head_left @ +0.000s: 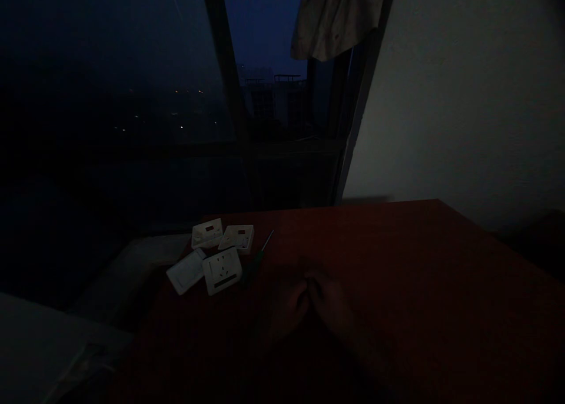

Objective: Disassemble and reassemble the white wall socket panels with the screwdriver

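On the dark reddish table (pixel 388 245), my left hand (pixel 288 303) and my right hand (pixel 330 303) rest close together, their thumbs meeting in the middle. Both look closed, with fingers curled in; I see nothing held, though the light is very dim. Left of them lies a screwdriver (pixel 256 260) with a green handle, its shaft pointing to the far edge. Beside its handle is a white socket panel (pixel 223 271). A plain white plate (pixel 186 271) lies against the panel's left side. Two white open mounting boxes (pixel 206 234) sit behind these.
A dark window (pixel 247 148) with metal frames stands beyond the table's far edge. Above it hangs a light cloth (pixel 338 18). The pale wall (pixel 454 98) rises at the right. A light ledge (pixel 150 254) runs past the table's left edge.
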### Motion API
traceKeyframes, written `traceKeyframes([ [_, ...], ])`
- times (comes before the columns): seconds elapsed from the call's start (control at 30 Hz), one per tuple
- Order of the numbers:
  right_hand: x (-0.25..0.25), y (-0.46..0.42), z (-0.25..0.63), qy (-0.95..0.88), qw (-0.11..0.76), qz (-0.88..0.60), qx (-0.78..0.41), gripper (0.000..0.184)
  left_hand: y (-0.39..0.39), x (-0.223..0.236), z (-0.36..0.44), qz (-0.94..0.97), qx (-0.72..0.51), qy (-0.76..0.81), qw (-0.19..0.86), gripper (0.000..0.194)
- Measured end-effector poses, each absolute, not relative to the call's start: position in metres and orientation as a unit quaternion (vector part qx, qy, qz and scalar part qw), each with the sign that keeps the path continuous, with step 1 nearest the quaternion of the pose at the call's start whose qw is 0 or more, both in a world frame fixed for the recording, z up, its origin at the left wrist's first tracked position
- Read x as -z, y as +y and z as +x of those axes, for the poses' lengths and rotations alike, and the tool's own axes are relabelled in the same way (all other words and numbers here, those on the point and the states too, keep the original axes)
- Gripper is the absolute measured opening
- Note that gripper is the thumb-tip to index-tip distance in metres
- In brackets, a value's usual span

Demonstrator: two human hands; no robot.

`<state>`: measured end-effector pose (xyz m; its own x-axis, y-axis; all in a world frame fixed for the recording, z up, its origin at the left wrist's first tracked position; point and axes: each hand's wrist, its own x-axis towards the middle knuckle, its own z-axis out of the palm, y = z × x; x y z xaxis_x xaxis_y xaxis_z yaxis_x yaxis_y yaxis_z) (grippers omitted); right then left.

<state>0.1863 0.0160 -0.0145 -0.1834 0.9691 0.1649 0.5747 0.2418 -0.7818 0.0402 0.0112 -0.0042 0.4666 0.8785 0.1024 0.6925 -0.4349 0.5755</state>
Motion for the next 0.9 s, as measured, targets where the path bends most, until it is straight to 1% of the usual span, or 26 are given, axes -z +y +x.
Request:
traceKeyframes([
  [0.37, 0.0125, 0.0139, 0.1860, -0.711, 0.336, -0.544, -0.293, 0.033, 0.0117, 0.0071, 0.0395, 0.825, -0.197, 0.481, 0.223, 0.013],
  [0.63, 0.0155, 0.0156, 0.1859, -0.710, 0.341, -0.540, -0.297, 0.032, 0.0115, 0.0030, 0.0397, 0.820, -0.198, 0.474, 0.251, 0.014],
  [0.9, 0.0150, 0.0150, 0.1859, -0.712, 0.337, -0.541, -0.294, 0.032, 0.0110, 0.0047, 0.0392, 0.818, -0.198, 0.482, 0.242, 0.015],
])
